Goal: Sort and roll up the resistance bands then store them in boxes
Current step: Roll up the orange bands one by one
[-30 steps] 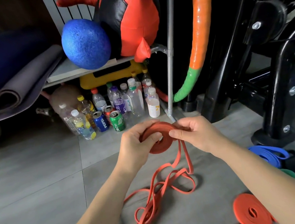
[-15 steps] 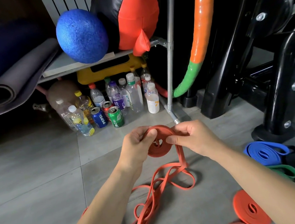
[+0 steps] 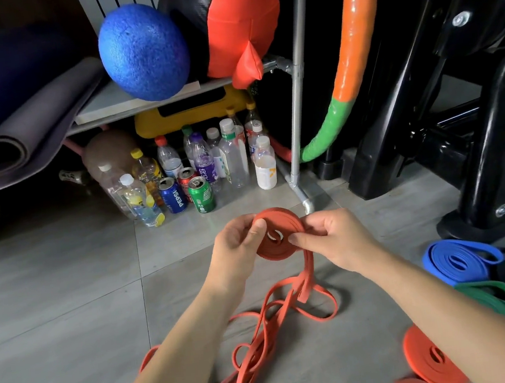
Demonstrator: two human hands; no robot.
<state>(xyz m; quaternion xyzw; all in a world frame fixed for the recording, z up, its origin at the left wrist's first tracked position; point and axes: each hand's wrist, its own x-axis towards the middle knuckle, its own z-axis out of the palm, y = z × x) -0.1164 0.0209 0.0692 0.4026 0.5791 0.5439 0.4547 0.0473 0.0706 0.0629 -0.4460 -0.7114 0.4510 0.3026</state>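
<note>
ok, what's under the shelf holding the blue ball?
Under the shelf: a yellow object, a cluster of plastic bottles and three drink cans standing on the floor. The bottles cover the yellow object's lower part, and the space behind is too dark to read.

Both hands hold a partly wound coil (image 3: 276,235) of orange resistance band above the tiled floor (image 3: 58,295). The left hand (image 3: 239,249) grips the coil's left edge, thumb on its face; the right hand (image 3: 333,238) pinches its right side. The unwound band (image 3: 262,341) trails down in loose loops on the floor. At right lie a blue rolled band (image 3: 457,261), a green band (image 3: 489,293) and an orange roll (image 3: 430,356), possibly atop another. Bottles and cans (image 3: 198,172) stand beneath a shelf (image 3: 115,107).
</note>
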